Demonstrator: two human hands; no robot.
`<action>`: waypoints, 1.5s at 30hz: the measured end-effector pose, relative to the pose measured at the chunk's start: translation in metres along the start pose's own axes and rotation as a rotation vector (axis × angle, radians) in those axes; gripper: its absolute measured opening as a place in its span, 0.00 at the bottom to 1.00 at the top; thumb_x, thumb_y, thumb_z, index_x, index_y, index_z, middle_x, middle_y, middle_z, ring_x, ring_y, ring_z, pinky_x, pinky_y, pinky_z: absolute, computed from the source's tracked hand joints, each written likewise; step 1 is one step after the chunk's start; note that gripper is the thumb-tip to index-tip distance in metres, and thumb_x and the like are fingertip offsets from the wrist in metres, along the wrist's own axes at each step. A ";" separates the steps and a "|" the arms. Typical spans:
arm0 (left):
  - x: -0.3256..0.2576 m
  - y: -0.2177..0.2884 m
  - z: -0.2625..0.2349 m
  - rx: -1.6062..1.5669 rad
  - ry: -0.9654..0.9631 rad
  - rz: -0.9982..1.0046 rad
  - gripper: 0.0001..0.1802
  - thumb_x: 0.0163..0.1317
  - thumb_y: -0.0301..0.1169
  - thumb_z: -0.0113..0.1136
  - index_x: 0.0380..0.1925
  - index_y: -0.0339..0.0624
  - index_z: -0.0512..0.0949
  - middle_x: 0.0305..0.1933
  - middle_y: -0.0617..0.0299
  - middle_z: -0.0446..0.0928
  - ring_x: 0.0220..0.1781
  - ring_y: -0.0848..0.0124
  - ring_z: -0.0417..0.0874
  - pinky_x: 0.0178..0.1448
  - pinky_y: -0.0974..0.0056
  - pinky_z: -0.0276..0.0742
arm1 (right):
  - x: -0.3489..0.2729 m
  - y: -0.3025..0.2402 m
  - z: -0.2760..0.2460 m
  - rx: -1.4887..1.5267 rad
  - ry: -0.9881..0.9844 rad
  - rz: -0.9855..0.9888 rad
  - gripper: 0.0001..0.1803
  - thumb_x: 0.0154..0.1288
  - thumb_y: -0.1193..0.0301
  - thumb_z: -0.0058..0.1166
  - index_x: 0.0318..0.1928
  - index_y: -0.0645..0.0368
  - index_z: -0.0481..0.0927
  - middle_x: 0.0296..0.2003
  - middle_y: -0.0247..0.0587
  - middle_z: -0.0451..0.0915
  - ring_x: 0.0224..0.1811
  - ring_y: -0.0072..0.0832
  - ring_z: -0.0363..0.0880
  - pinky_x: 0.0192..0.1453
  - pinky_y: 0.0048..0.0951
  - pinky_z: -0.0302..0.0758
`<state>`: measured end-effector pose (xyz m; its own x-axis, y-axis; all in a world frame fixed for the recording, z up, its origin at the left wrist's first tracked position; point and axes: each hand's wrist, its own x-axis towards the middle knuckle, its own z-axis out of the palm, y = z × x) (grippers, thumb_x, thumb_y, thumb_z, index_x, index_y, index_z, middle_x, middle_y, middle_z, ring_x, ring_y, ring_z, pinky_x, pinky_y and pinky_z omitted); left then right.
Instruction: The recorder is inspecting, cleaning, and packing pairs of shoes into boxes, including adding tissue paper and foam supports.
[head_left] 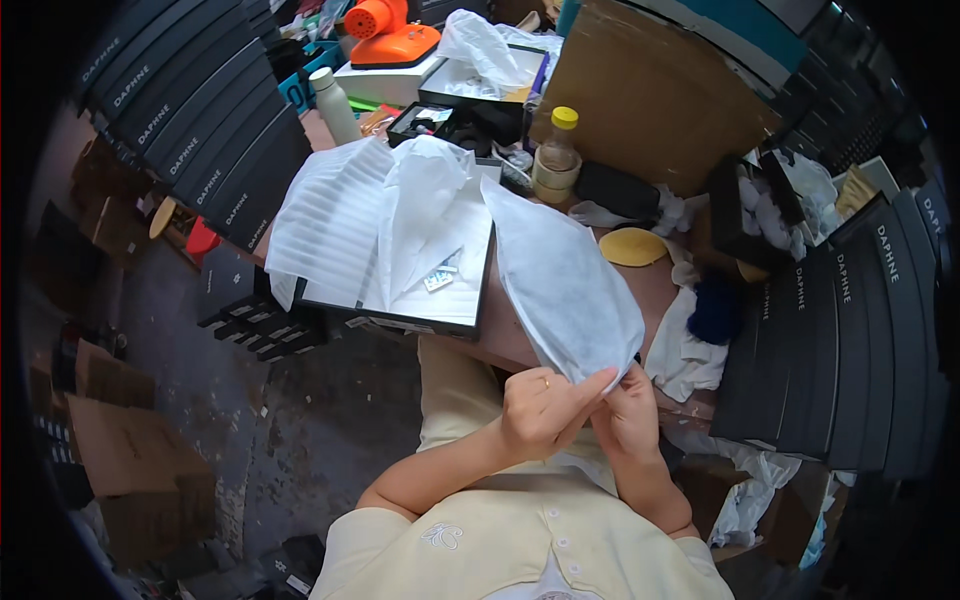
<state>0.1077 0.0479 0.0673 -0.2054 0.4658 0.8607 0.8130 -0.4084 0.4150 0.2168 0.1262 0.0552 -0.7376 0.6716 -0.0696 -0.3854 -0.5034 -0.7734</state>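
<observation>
At lower centre-right of the frame, my left hand [540, 408] and right hand [628, 412] pinch the near edge of a white fabric dust bag [560, 275], fingers clamped on it; I judge opening its mouth comes next, needing thumbs to part the layers.

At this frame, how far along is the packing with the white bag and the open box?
Done: the open black box on the table is lined with white tissue paper. In hand: left hand and right hand pinch the lower end of a white fabric bag. Left: the bag is outside the box, which has no lid on.
</observation>
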 end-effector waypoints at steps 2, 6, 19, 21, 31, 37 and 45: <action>-0.009 0.010 -0.004 -0.121 0.007 -0.058 0.16 0.50 0.15 0.59 0.41 0.32 0.80 0.15 0.67 0.65 0.13 0.71 0.66 0.19 0.68 0.61 | 0.006 0.014 -0.003 -0.133 0.119 -0.048 0.18 0.61 0.78 0.53 0.52 0.64 0.71 0.46 0.40 0.77 0.50 0.30 0.75 0.54 0.34 0.72; -0.043 0.008 -0.011 -0.240 -0.078 -0.149 0.15 0.51 0.14 0.55 0.39 0.33 0.80 0.15 0.65 0.67 0.15 0.69 0.69 0.20 0.67 0.64 | 0.027 0.052 -0.036 -0.697 0.075 -0.089 0.25 0.64 0.68 0.50 0.60 0.60 0.62 0.54 0.43 0.70 0.54 0.33 0.72 0.57 0.33 0.71; -0.031 -0.094 -0.088 -0.938 0.789 -1.243 0.31 0.55 0.39 0.62 0.56 0.35 0.67 0.57 0.54 0.72 0.55 0.59 0.75 0.62 0.53 0.70 | 0.078 0.013 0.091 -1.884 -1.014 -0.059 0.23 0.60 0.57 0.54 0.48 0.62 0.75 0.37 0.53 0.80 0.44 0.46 0.79 0.52 0.45 0.73; -0.038 -0.098 -0.123 -0.711 0.946 -1.006 0.25 0.55 0.30 0.63 0.53 0.34 0.70 0.52 0.52 0.74 0.51 0.59 0.77 0.58 0.55 0.74 | 0.077 -0.039 0.101 -1.848 -1.205 0.109 0.24 0.60 0.59 0.55 0.50 0.64 0.73 0.36 0.53 0.80 0.40 0.46 0.80 0.47 0.45 0.74; -0.006 -0.127 -0.168 0.581 0.760 -0.303 0.26 0.46 0.19 0.69 0.46 0.24 0.71 0.50 0.48 0.75 0.48 0.62 0.78 0.52 0.60 0.75 | 0.327 0.108 0.132 -1.600 -0.333 -0.460 0.25 0.53 0.67 0.58 0.54 0.51 0.72 0.51 0.56 0.72 0.44 0.48 0.79 0.48 0.41 0.76; -0.036 -0.144 -0.179 0.679 0.680 -0.328 0.25 0.45 0.22 0.71 0.44 0.24 0.73 0.48 0.47 0.77 0.45 0.62 0.80 0.52 0.59 0.75 | 0.264 0.008 0.095 -1.312 -0.419 -0.880 0.08 0.50 0.78 0.47 0.32 0.60 0.78 0.28 0.47 0.74 0.32 0.43 0.75 0.37 0.39 0.72; -0.005 -0.175 -0.131 0.581 0.238 0.188 0.21 0.50 0.23 0.65 0.44 0.37 0.68 0.44 0.44 0.75 0.40 0.55 0.79 0.44 0.56 0.77 | 0.123 -0.104 0.002 -1.896 -0.242 -0.433 0.58 0.32 0.59 0.75 0.66 0.63 0.57 0.66 0.59 0.57 0.64 0.46 0.65 0.63 0.40 0.66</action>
<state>-0.1047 0.0141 0.0287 -0.0916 0.2144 0.9724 0.9951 0.0557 0.0815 0.1649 0.2605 0.1278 -0.8838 0.4102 0.2249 0.3415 0.8943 -0.2890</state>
